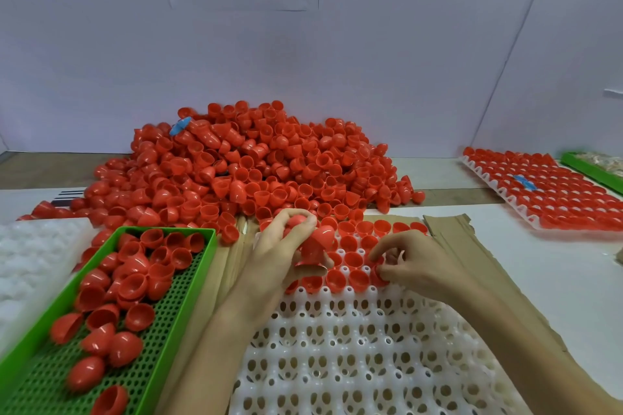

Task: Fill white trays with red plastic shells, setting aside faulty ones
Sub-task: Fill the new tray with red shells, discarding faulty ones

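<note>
Tray (337,350) nr rows free; shell pile (242,162) blocks rear.

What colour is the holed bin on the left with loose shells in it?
The bin is bright green, clearest in the head view.

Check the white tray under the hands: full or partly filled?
Partly filled: the tray holds shells in far rows only; near pockets are empty.

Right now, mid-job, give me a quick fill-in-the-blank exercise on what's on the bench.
The left hand grips several ____ shells. The right hand pinches one shell over the tray, whose colour is ____. The green bin sits to the ____ of both hands.
Missing: red; white; left.
</note>
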